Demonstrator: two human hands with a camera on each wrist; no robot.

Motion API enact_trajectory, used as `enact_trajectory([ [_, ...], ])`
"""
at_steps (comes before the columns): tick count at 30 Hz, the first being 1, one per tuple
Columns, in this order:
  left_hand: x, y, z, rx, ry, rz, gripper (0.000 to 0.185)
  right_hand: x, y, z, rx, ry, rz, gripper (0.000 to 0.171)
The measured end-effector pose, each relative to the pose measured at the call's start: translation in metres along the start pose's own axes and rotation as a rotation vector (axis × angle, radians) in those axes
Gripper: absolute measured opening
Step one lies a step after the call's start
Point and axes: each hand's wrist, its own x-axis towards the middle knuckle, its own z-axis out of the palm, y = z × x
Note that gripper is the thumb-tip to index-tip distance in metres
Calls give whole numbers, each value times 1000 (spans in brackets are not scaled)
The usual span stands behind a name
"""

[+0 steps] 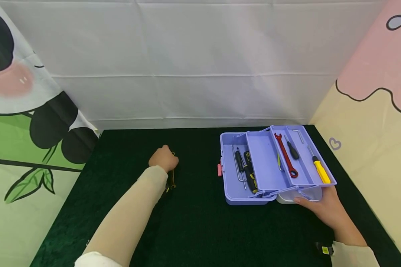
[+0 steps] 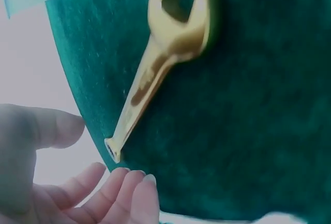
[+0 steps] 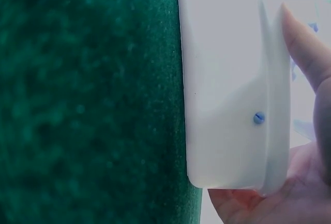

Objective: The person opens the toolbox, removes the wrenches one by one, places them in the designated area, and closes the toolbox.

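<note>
Lying just beyond the left hand's [image 2: 62, 193] released fingers [image 2: 121, 195]: a gold wrench [image 2: 160, 58].

The head view looks forward and down over the whole green mat [image 1: 194, 222]. Each wrist view sits very close above that same mat [image 2: 248, 105], facing along it.

Both arms in snug beige fabric sleeves, cuffs ending at the wrists. Left sleeve [image 1: 130, 215] shows white cloth at the upper arm. Right sleeve [image 1: 354, 256] carries a small black device with a yellow patch [image 1: 325, 249] at the cuff, probably the wrist-camera mount, too small to confirm. Bare left hand [image 1: 163, 158] and bare right hand [image 1: 327, 209], no gloves.
</note>
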Motion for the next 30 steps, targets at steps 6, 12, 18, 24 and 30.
enact_trajectory([
  [6, 9, 19, -3, 104, 84, 93, 52, 0, 1, 0, -1, 2, 4, 119],
  [12, 10, 50, 3, 336, 176, 277, 43, 1, 2, 0, 4, 4, 10, 120],
  [18, 0, 92, 13, 534, 249, 462, 38, 1, 3, 0, 6, 6, 18, 121],
  [24, -26, 131, 11, 715, 246, 686, 39, -1, 3, 2, 5, 12, 20, 121],
  [30, -50, 156, -2, 838, 264, 892, 42, -1, 2, 1, -14, 15, 18, 120],
])
